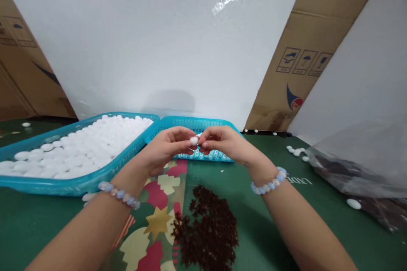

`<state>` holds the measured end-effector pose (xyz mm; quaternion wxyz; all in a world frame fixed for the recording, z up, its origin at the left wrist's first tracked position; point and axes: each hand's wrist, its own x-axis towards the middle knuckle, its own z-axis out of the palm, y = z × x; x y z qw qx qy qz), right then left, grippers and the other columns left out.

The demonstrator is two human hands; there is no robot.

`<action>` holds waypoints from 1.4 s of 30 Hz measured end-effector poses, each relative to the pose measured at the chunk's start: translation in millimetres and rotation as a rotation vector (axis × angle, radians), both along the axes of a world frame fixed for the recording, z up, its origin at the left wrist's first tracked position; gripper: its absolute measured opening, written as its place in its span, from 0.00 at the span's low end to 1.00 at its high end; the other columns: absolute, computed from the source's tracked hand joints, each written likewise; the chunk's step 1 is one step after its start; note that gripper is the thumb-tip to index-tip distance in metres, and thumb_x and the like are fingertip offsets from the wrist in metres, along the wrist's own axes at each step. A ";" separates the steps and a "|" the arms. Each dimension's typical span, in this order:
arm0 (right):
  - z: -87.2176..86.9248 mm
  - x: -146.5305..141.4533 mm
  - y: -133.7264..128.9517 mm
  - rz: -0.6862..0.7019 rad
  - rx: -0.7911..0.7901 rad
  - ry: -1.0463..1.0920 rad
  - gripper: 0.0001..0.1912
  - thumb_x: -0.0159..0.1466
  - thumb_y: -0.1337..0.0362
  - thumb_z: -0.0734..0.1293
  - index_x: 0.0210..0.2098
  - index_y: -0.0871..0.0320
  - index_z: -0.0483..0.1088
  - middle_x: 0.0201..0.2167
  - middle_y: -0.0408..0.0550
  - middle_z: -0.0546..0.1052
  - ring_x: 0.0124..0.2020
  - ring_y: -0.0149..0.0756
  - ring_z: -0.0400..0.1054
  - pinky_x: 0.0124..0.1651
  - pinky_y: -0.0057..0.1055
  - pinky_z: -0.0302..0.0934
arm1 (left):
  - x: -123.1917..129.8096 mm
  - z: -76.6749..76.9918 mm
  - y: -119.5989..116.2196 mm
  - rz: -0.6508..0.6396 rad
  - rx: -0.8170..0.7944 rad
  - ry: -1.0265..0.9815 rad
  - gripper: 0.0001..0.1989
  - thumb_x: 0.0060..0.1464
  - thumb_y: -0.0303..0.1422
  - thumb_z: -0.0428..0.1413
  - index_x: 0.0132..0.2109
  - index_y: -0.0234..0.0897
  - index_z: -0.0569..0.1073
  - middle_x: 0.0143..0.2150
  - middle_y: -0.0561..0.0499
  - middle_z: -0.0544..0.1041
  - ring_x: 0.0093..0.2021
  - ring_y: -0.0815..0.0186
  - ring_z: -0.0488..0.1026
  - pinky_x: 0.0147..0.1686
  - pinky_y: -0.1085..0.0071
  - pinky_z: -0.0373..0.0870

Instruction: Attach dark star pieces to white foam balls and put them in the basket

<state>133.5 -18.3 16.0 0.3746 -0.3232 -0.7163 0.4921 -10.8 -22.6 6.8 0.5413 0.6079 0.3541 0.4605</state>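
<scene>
Between the thumb and fingers of my left hand (168, 146) is a small white egg-shaped ball (193, 140). The fingertips of my right hand (222, 143) are pinched together right beside the ball. Something tiny and dark seems to show at those fingertips, too small to make out. Both hands are raised in front of a blue plastic basket (219, 123), which they partly hide. A loose pile of small dark brown pieces (210, 230) lies on the table below my hands.
To the left stands a blue tray (79, 187) full of white balls. A clear plastic bag (356, 173) with dark contents lies at the right, with several loose white balls (297, 151) near it. A white board (165, 46) and cardboard (321, 29) stand behind the green table (260, 228).
</scene>
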 end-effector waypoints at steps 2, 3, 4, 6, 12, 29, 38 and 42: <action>-0.9 -0.9 0.7 -0.016 -0.010 -0.015 0.05 0.49 0.76 0.59 0.19 0.63 0.60 0.15 0.38 0.64 0.19 0.20 0.60 0.25 0.21 0.57 | 0.2 -1.0 0.8 -0.004 -0.009 -0.004 0.03 0.34 0.28 0.55 0.23 0.35 0.69 0.22 0.54 0.69 0.25 0.73 0.66 0.26 0.77 0.63; -1.1 -1.2 0.6 -0.024 -0.015 -0.018 0.05 0.49 0.76 0.59 0.20 0.63 0.60 0.15 0.38 0.64 0.19 0.20 0.61 0.25 0.22 0.58 | 0.5 -1.3 0.9 -0.002 -0.013 -0.011 0.03 0.34 0.29 0.55 0.23 0.35 0.69 0.22 0.54 0.69 0.25 0.73 0.66 0.26 0.77 0.63; -1.1 -1.6 0.5 -0.031 -0.021 -0.020 0.05 0.50 0.75 0.58 0.20 0.63 0.59 0.15 0.38 0.64 0.19 0.20 0.61 0.25 0.22 0.58 | 0.7 -1.6 0.9 0.002 -0.019 -0.020 0.03 0.33 0.28 0.55 0.23 0.35 0.69 0.22 0.54 0.69 0.24 0.73 0.66 0.26 0.77 0.63; -1.0 -2.5 0.0 -0.040 -0.036 -0.021 0.05 0.50 0.75 0.58 0.21 0.63 0.59 0.16 0.38 0.65 0.19 0.20 0.61 0.25 0.22 0.59 | 1.3 -2.1 1.1 0.012 -0.031 -0.039 0.04 0.32 0.28 0.56 0.23 0.34 0.69 0.22 0.54 0.69 0.23 0.74 0.66 0.25 0.77 0.63; -1.5 -6.0 -0.9 -0.051 -0.065 0.011 0.06 0.52 0.75 0.56 0.21 0.62 0.57 0.14 0.37 0.64 0.18 0.19 0.62 0.24 0.20 0.59 | 3.9 -4.2 3.4 0.031 -0.061 -0.133 0.05 0.31 0.29 0.57 0.22 0.34 0.68 0.18 0.56 0.68 0.20 0.76 0.65 0.22 0.80 0.63; -11.2 -8.0 6.9 -0.165 0.204 0.002 0.04 0.48 0.73 0.59 0.19 0.62 0.57 0.13 0.37 0.62 0.17 0.21 0.57 0.24 0.24 0.54 | 8.7 -7.6 4.0 0.098 -0.034 -0.216 0.08 0.29 0.28 0.57 0.18 0.32 0.63 0.15 0.58 0.67 0.17 0.77 0.64 0.20 0.80 0.62; -10.9 -10.2 9.3 -0.206 0.249 0.086 0.07 0.46 0.77 0.59 0.17 0.62 0.56 0.14 0.36 0.62 0.18 0.20 0.58 0.24 0.21 0.55 | 10.8 -4.3 2.4 0.100 0.011 -0.221 0.07 0.29 0.27 0.56 0.16 0.32 0.64 0.13 0.58 0.67 0.16 0.77 0.64 0.17 0.82 0.62; -11.5 -10.9 8.8 -0.215 0.282 0.103 0.08 0.46 0.77 0.59 0.17 0.61 0.56 0.14 0.36 0.62 0.18 0.20 0.58 0.24 0.21 0.55 | 11.6 -2.5 1.0 0.091 0.032 -0.216 0.06 0.29 0.27 0.56 0.16 0.32 0.64 0.13 0.58 0.67 0.15 0.77 0.64 0.17 0.82 0.62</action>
